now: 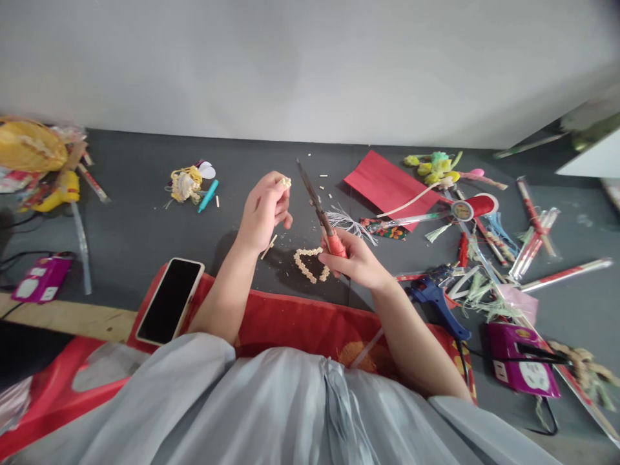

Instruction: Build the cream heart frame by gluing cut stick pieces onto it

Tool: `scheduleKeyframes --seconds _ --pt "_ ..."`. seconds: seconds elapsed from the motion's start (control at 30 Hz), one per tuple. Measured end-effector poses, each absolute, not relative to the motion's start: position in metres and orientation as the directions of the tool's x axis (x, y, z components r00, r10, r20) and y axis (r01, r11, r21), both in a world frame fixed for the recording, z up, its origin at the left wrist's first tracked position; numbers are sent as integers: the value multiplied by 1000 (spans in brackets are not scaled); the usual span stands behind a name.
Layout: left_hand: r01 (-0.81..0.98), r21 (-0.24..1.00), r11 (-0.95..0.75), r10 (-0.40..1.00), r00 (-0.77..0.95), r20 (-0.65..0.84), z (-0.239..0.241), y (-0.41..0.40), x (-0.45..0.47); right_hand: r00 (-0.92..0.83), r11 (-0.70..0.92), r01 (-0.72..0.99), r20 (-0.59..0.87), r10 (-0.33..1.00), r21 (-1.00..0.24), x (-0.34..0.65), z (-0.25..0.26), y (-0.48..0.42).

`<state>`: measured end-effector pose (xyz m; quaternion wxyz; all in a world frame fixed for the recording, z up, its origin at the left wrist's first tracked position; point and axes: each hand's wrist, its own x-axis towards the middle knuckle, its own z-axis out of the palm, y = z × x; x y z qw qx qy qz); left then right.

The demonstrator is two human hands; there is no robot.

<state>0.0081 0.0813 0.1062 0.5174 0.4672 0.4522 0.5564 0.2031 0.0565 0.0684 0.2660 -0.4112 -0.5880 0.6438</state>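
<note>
My left hand is raised over the table, its thumb and forefinger pinched on a small cream-coloured piece that looks knobbly like a short bit of braid. In my right hand is a pair of scissors with red-wrapped handles, blades pointing up and away from me. The blades are apart from the cream piece. Below and between my hands lies a cream braided strip bent into an open loop, partly hidden by my right hand. Thin pale sticks rest beside my left wrist.
A phone lies on red cloth at left. Near the wall are a teal marker and red paper. A thread spool, a blue glue gun and purple boxes crowd the right. A yellow glue gun is far left.
</note>
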Motion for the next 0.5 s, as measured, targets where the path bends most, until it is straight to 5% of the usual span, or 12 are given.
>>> scheduleKeyframes --seconds 0.27,0.5 --pt "-201 980 -3 997 80 19 111 78 12 -495 -138 87 -163 854 -987 202 66 56" --pt "-162 984 78 974 222 -41 102 76 21 -355 -14 224 -95 930 -975 202 53 62"
